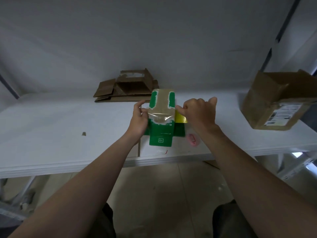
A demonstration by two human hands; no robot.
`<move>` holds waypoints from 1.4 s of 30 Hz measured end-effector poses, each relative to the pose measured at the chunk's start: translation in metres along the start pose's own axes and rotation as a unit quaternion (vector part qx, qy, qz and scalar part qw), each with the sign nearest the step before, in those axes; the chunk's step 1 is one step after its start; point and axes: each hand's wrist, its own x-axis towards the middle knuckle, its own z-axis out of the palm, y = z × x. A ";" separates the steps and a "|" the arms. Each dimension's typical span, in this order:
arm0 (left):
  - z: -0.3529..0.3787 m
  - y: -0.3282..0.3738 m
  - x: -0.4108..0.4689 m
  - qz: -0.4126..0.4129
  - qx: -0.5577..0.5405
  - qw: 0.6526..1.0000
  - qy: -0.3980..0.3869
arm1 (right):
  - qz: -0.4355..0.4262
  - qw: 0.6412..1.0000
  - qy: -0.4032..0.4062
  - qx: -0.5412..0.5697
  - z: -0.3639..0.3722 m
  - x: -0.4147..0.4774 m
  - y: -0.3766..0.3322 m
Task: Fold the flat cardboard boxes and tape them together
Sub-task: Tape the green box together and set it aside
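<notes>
I judge the task about midway: my left grip (139,117) and right grip (199,112) each pinch an end of the clear tape strip (160,115) across the green box (161,133) at mid-table (68,126); the flat cardboard (109,93) behind lies unfolded.

Brightness: dim, cool and greyish, with muted colours.
Light source: soft and diffuse; the desk (51,121) top is the brightest surface.
Shadows: faint, soft-edged.
Glare: a small sheen on the clear tape (159,115).
Distortion: wide-angle bowing of the desk's edge, with stretched corners.
Sharpness: soft overall, and the floor and frame edges are smeared.
</notes>
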 end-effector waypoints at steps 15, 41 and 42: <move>0.006 -0.017 0.023 0.076 0.227 0.962 0.131 | 0.007 0.999 0.026 0.027 0.019 0.013 0.005; 0.044 0.020 0.022 -0.087 0.164 0.976 0.114 | 0.004 0.996 -0.013 0.090 0.020 0.013 0.003; 0.039 0.019 0.022 -0.094 0.112 0.983 0.109 | 0.004 0.996 -0.013 0.088 0.019 0.013 0.002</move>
